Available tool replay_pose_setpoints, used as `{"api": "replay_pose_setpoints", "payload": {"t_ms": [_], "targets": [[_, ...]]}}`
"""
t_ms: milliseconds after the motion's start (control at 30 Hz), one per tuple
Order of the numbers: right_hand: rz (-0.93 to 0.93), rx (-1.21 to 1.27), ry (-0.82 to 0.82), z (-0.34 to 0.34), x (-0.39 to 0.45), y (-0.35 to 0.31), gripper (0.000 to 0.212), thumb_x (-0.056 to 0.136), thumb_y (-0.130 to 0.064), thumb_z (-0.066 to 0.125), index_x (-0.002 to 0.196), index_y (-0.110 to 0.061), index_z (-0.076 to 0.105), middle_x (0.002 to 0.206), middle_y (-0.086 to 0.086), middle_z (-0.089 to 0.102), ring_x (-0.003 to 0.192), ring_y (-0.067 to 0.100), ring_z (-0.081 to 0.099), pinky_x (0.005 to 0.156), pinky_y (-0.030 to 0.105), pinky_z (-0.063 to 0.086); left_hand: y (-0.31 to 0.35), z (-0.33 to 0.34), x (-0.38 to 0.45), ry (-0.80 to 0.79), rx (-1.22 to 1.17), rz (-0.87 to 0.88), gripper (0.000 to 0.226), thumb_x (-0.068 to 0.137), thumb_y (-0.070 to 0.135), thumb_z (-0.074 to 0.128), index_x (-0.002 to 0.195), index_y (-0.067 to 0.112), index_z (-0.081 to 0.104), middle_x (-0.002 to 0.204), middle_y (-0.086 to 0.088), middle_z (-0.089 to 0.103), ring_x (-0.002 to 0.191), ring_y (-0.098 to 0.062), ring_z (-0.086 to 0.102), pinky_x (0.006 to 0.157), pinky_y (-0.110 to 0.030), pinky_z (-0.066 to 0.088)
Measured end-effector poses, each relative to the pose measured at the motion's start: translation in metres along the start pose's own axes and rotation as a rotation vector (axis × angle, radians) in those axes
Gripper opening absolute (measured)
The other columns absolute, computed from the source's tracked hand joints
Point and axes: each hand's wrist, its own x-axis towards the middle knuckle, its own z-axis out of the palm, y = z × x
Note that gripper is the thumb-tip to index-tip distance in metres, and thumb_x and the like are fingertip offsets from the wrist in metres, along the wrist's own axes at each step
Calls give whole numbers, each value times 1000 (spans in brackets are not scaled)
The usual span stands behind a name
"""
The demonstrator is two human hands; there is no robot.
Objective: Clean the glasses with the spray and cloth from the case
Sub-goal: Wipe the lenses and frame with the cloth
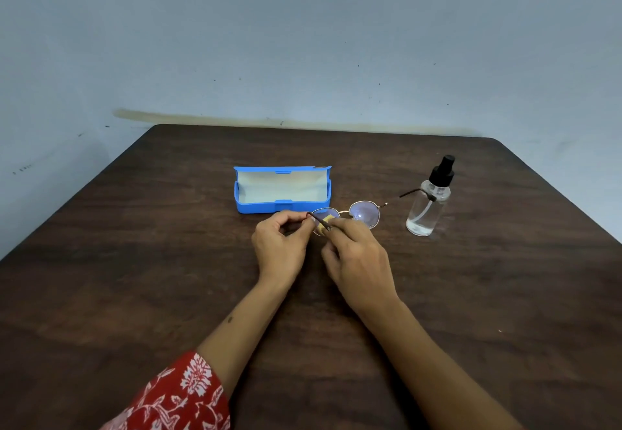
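Round gold-rimmed glasses (363, 215) are held just above the dark wooden table (134, 261), in front of the case. My left hand (281, 244) pinches the left end of the frame near its folded temple. My right hand (356, 258) presses a small yellow cloth (328, 218) against the left lens. The other temple sticks out to the right, reaching behind the spray bottle (427, 204), a clear bottle with a black pump top that stands upright. The blue glasses case (282, 208) lies open with a pale lining and nothing visible inside.
A pale blue wall rises right behind the table's far edge. A red and white patterned sleeve (175, 396) covers my left upper arm at the bottom of the view.
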Motion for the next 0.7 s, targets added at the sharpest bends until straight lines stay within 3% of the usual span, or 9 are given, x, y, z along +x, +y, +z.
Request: {"api": "replay_pose_setpoints", "payload": {"t_ms": [100,233,333,533,700], "targets": [[-2,15,-29,1,0,-1,34,79,-16,44,96,-5,71,96,6,68,84,21,64,60,28,53,1,0,0,1,3,0,18,74,4,73,70,21,71,77,-1,73,78,-20,70,82,-45,57],[-35,46,-8,-2,0,-4,30,75,-15,45,87,-5,71,89,5,67,76,23,64,58,28,53,3,0,-1,-3,26,-2,18,74,3,72,70,21,70,76,2,72,76,-15,69,82,-41,57],[5,7,12,-1,1,-2,31,76,-14,44,89,-2,70,90,8,67,79,23,65,65,24,49,3,0,-1,-9,14,-3,18,74,3,73,71,21,71,77,2,73,77,-17,70,81,-42,57],[-16,67,-26,-1,-2,-4,30,74,-15,45,86,-4,70,87,6,66,75,23,63,59,31,52,4,-1,-2,-10,38,3,16,75,4,71,74,20,71,76,5,72,75,-10,69,77,-31,57],[13,44,-3,0,0,-3,32,75,-13,44,91,0,69,90,10,66,79,26,64,68,26,47,3,1,-1,-11,36,14,16,75,4,72,72,19,71,77,4,72,75,-10,69,79,-32,57]]}}
